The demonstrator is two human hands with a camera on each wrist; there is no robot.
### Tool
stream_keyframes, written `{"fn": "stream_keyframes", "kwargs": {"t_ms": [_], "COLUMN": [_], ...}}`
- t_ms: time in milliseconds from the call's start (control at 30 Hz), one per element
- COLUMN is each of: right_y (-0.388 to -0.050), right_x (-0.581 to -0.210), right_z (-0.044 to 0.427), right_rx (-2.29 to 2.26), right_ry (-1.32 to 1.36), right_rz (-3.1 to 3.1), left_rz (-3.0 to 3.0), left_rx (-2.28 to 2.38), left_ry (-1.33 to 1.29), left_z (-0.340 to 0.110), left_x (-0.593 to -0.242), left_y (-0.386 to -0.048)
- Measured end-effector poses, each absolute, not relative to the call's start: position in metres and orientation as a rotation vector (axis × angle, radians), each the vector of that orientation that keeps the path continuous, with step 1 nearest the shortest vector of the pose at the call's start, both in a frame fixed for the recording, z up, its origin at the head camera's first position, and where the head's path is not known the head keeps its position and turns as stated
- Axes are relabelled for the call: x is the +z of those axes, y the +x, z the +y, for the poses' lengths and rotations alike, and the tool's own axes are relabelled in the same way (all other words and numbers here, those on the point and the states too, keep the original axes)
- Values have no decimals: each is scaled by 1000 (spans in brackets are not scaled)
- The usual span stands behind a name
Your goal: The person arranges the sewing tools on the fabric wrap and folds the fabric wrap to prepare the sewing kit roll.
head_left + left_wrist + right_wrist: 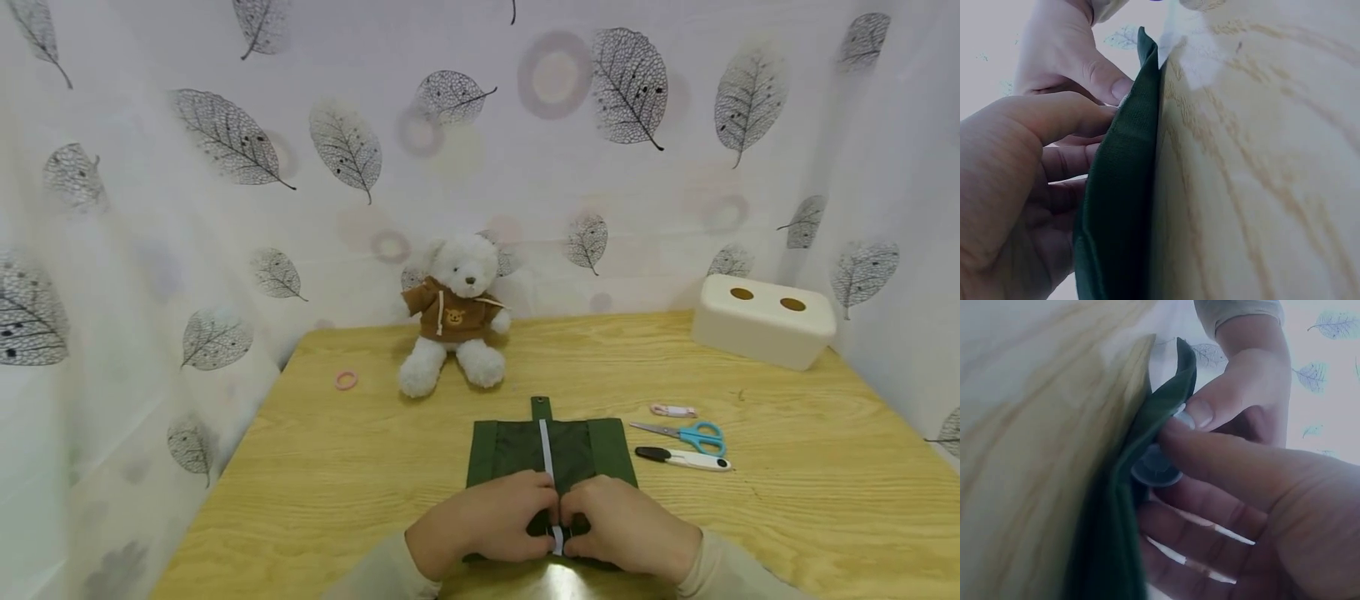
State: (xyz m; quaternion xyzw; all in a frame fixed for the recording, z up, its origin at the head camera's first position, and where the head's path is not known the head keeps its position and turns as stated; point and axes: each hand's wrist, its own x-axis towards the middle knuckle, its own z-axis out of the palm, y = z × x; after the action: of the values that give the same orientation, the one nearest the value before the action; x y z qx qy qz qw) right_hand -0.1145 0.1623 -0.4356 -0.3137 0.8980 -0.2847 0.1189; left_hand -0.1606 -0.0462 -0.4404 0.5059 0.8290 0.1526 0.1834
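Two hands of mine meet toward the table's (300,492) near edge, itself cut off from view. My left hand (497,517) curls narrow, pinching the pale strip (546,442) near its close end, above the green cover (483,450) spread open on the tabletop; my right hand (628,521) pinches the strip likewise. The cover looks light and soft, likely to buckle; the strip seems stiffer, so it is the better hold. My left fingers hide the cover's near part; at right, a clear round piece (1157,467) blurs under my thumb, unidentifiable.
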Motion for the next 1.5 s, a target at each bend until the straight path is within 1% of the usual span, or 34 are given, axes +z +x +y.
{"fn": "stream_keyframes", "kwargs": {"t_ms": [333, 500, 633, 867, 1133, 1300, 1500], "right_y": [-116, -122, -130, -144, -163, -168, -168], "right_x": [-437, -433, -426, -412, -408, -410, -413], "right_z": [163, 178, 196, 232, 279, 300, 305], "right_rx": [-876, -860, -812, -753, -641, -640, -670], "right_ry": [-978, -1004, -962, -717, -406, -322, -237], "right_rz": [2603, 2556, 2630, 2784, 2877, 2816, 2710], "left_rz": [2351, 2287, 2247, 2279, 2365, 2371, 2377], "left_rx": [420, 447, 449, 389, 204, 216, 234], "left_ry": [1431, 1465, 1474, 1482, 1471, 1428, 1413], "left_z": [-48, -52, -55, -54, -38, -35, -35], "left_x": [-441, -441, -439, -439, -432, -429, -432], "left_y": [-160, -165, -168, -171, -178, -179, -180]}}
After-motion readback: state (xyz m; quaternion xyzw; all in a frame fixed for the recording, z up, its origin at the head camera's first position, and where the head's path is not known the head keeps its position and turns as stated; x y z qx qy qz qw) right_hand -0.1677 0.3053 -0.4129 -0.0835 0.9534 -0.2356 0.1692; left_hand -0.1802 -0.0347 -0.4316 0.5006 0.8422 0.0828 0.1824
